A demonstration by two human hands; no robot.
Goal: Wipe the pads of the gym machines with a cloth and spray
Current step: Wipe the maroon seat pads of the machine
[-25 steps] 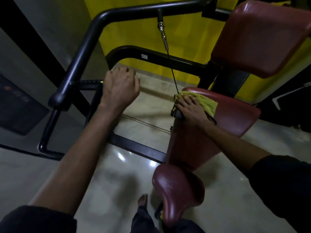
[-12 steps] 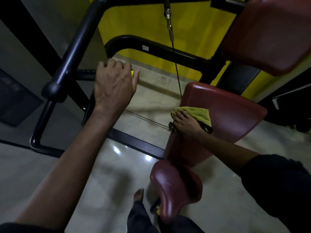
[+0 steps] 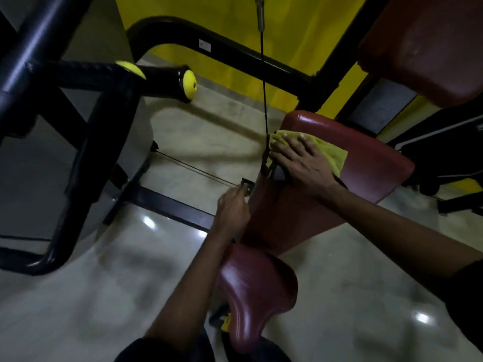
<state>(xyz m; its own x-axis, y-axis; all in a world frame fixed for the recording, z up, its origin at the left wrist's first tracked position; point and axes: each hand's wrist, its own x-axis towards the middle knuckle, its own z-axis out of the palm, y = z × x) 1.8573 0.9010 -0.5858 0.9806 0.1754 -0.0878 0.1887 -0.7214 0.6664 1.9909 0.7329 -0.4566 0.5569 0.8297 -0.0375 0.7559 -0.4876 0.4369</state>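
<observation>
Handle [image 3: 189, 83]: far left, well apart from both hands.
Left hand [image 3: 232, 207]: blurred, beside the pad's left edge, near a bracket [image 3: 247, 185]; whether it grips anything cannot be told.
Right hand [image 3: 300, 158]: fingers straight, pressing flat on the cloth.
Cloth [image 3: 335, 152]: yellow, on the pad's upper-left corner, just beside the cable [image 3: 264, 100].
Pad [image 3: 373, 176]: under the right hand, the nearer one; bare red runs rightward from the cloth, so the stroke likely goes that way.

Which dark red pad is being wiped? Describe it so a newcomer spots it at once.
Find the black tubular frame by the yellow wall. Of its three dark red vinyl pads, take the middle slanted pad, above the small saddle-shaped seat. It alone bears the yellow-green cloth under the right hand.
</observation>
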